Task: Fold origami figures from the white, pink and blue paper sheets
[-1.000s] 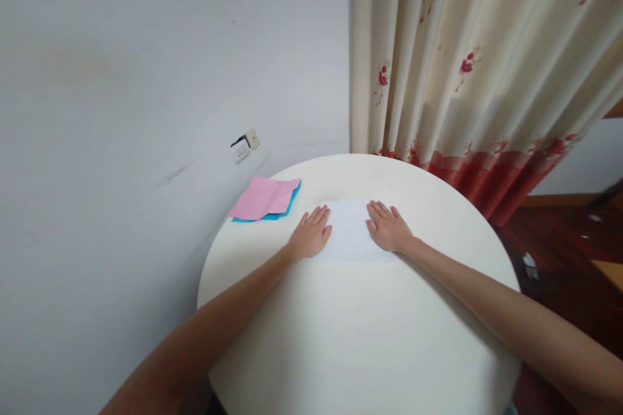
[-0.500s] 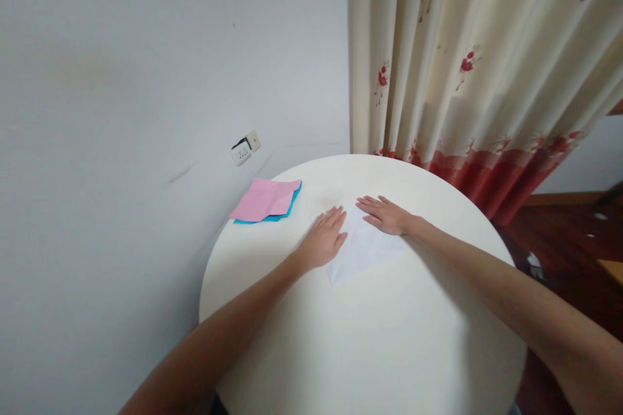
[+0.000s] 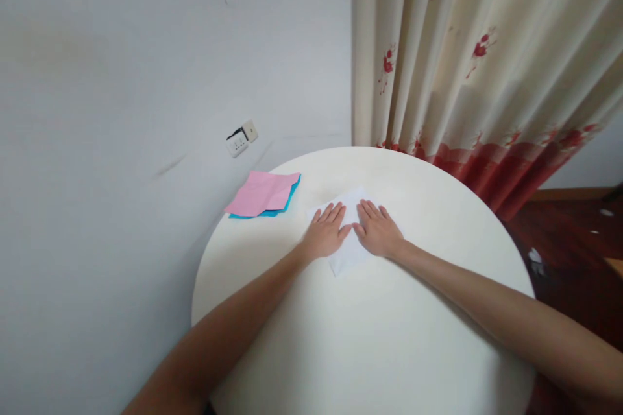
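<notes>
Left hand [image 3: 327,237] and right hand [image 3: 377,233] lie flat, fingers spread, side by side on white paper [image 3: 344,259], mid round tabletop [image 3: 379,350]. Pink sheet [image 3: 260,193] over blue sheet [image 3: 290,198], far left edge.

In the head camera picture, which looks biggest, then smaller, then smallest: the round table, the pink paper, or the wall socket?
1. Round white table: by far the largest.
2. Pink paper, lying on a blue sheet.
3. Wall socket: smallest, though it sits farther from the camera, so it may look smaller than it is.
</notes>
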The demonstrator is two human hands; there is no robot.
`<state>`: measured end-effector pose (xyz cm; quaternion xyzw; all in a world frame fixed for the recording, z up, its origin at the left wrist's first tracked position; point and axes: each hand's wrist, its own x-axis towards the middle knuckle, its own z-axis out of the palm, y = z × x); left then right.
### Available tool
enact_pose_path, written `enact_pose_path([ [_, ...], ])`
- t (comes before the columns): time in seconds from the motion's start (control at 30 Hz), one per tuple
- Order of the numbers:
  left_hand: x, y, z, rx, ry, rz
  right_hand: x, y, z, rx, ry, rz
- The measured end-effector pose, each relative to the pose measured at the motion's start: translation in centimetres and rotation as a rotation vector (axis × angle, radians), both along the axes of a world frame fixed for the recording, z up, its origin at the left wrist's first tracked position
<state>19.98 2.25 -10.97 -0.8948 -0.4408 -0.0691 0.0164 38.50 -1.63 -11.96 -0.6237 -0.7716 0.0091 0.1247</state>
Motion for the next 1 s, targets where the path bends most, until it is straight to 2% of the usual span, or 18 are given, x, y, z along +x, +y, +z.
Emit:
enact_pose_path([
  [0.23, -3.0, 2.0, 0.3, -0.054, -0.016, 0.142, 2.6, 1.5, 0.4, -0.020, -0.014, 0.124],
  [0.37, -3.5, 2.2, 0.3, -0.040, -0.095, 0.180, 3.4, 1.2, 0.9, -0.052, 0.005, 0.197],
  [0.5, -3.0, 2.1, 0.6, -0.064, -0.223, 0.136, 3.9, 0.3, 1.8, -0.061, 0.060, 0.378],
  [0.57, -2.8, 2.0, 0.8, -0.076, -0.295, 0.085, 4.2, 0.2, 2.2, -0.031, 0.104, 0.413],
  [0.63, -2.6, 1.9, 1.0, -0.085, -0.369, 0.049, 4.6, 0.5, 2.4, 0.035, 0.158, 0.341],
  [0.8, -2.7, 1.8, 1.4, -0.129, -0.534, 0.093, 7.3, 2.0, 1.9, 0.238, 0.414, -0.047],
  [0.93, -3.0, 1.9, 1.5, -0.146, -0.573, 0.079, 9.7, 2.8, 1.4, 0.186, 0.596, -0.256],
  [1.0, -3.1, 2.1, 1.5, -0.140, -0.573, 0.063, 10.2, 3.0, 1.2, 0.151, 0.649, -0.317],
])
